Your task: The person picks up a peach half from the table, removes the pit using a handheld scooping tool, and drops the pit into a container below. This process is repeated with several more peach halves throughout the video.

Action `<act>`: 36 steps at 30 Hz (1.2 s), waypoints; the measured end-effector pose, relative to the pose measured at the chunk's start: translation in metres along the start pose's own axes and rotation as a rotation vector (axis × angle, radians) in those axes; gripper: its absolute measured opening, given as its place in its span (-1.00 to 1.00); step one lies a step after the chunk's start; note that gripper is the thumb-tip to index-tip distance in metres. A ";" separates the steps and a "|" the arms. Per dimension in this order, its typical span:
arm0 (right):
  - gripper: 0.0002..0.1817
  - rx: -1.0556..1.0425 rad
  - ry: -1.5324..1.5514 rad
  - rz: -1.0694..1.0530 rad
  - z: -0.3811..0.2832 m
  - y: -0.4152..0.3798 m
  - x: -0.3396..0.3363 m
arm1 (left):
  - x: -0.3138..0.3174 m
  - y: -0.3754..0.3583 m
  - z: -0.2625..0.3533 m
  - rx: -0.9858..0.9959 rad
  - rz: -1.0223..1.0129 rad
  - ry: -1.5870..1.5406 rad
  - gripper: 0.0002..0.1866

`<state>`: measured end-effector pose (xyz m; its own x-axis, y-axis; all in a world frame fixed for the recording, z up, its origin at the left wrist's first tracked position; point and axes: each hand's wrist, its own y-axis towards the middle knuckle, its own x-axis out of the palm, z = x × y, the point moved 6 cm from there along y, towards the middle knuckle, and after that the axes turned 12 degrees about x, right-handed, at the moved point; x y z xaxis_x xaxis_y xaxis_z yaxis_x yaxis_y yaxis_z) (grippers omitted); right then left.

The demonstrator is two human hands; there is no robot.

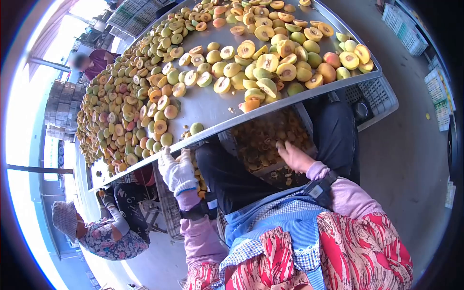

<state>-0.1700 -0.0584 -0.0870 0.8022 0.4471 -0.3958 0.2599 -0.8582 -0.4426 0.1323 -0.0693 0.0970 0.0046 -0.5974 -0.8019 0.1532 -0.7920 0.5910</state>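
Observation:
My left hand (177, 170), in a white knitted glove, is at the near edge of the metal table (212, 108). Its thumb and fingers are apart, and I see nothing between them. My bare right hand (296, 157) is below the table edge, over a crate (303, 121) of fruit pieces (266, 137) between my knees. The right fingers are slightly apart, with nothing visible in them. Cut peach-like stone fruit (286, 71) lies on the table above my hands, many halves face up with brown pits or hollows. A greenish fruit (196, 128) sits close to the edge near my left hand.
A large heap of fruit (116, 113) covers the table's left side. At the lower left a person in a hat (113, 232) sits at the same table; another person (99, 63) is at the far side. Plastic crates (406, 31) stand on the floor at right.

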 end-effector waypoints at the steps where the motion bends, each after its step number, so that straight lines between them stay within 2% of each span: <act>1: -0.52 0.046 -0.054 0.061 0.013 0.006 0.017 | 0.008 0.014 -0.006 -0.044 -0.127 -0.081 -0.58; 2: -0.49 0.093 -0.108 0.123 0.009 0.006 0.022 | 0.015 0.030 0.000 -0.087 -0.254 -0.163 -0.56; 3: -0.54 0.111 -0.041 0.195 0.007 0.004 0.020 | 0.022 0.044 0.014 -0.120 -0.270 -0.249 -0.55; 4: -0.54 0.110 -0.041 0.190 -0.001 0.003 0.014 | 0.041 0.058 0.028 -0.065 -0.306 -0.291 -0.52; 6: -0.54 0.043 0.075 0.175 -0.011 0.006 0.004 | 0.081 0.087 0.068 0.066 -0.363 -0.278 -0.45; 7: -0.67 0.025 0.133 0.186 -0.010 0.010 0.002 | 0.142 0.095 0.061 0.333 -0.322 -0.177 -0.40; 8: -0.67 0.029 0.136 0.191 -0.015 0.009 -0.002 | 0.136 0.110 0.095 0.095 -0.480 -0.307 -0.34; 9: -0.68 0.023 0.213 0.127 -0.023 0.005 -0.004 | 0.153 0.116 0.111 0.051 -0.558 -0.211 -0.31; 12: -0.72 0.009 0.370 0.043 -0.028 0.003 -0.003 | 0.191 0.116 0.129 -0.009 -0.577 -0.424 -0.36; 13: -0.74 0.072 0.497 -0.032 -0.029 0.002 -0.002 | 0.185 0.116 0.133 -0.001 -0.509 -0.397 -0.46; 14: -0.75 0.132 0.623 -0.109 -0.032 0.000 -0.001 | 0.180 0.117 0.132 0.005 -0.512 -0.397 -0.46; 16: -0.77 0.169 0.720 -0.140 -0.046 -0.005 -0.011 | 0.174 0.115 0.125 -0.062 -0.625 -0.547 -0.56; 17: -0.78 0.206 0.814 -0.172 -0.052 -0.008 -0.014 | 0.167 0.107 0.121 -0.232 -0.562 -0.864 -0.64; 18: -0.78 0.203 0.815 -0.173 -0.057 -0.008 -0.017 | 0.159 0.098 0.115 -0.331 -0.521 -0.994 -0.69; 20: -0.82 0.027 0.787 -0.085 -0.074 -0.014 -0.028 | 0.137 0.066 0.110 -0.332 -0.339 -1.341 -0.69; 22: -0.81 0.054 0.841 -0.142 -0.101 -0.024 -0.036 | 0.097 0.029 0.134 -0.523 -0.320 -1.809 -0.64; 25: -0.74 0.015 0.968 -0.212 -0.126 -0.029 -0.035 | 0.069 -0.016 0.143 -0.467 -0.410 -1.732 -0.51; 28: -0.71 0.079 0.876 -0.189 -0.122 -0.028 -0.029 | 0.054 -0.046 0.142 -0.417 -0.497 -1.624 -0.46; 30: -0.68 0.041 0.836 -0.173 -0.118 -0.029 -0.024 | 0.050 -0.056 0.138 -0.209 -0.531 -1.424 -0.46; 31: -0.68 0.058 0.845 -0.204 -0.115 -0.030 -0.021 | 0.045 -0.057 0.139 -0.138 -0.507 -1.436 -0.45; 32: -0.67 0.074 0.854 -0.233 -0.111 -0.029 -0.018 | 0.041 -0.059 0.138 -0.135 -0.507 -1.437 -0.45; 34: -0.73 0.132 0.878 -0.279 -0.104 -0.029 -0.016 | 0.023 -0.059 0.142 0.130 -0.471 -1.347 -0.44; 36: -0.79 0.160 0.929 -0.376 -0.107 -0.036 -0.012 | 0.023 -0.064 0.138 0.138 -0.514 -1.368 -0.43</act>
<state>-0.1314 -0.0601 0.0199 0.8013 0.2494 0.5437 0.5613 -0.6279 -0.5392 -0.0137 -0.0495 0.0529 -0.9518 0.1596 -0.2619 -0.2456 -0.9081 0.3391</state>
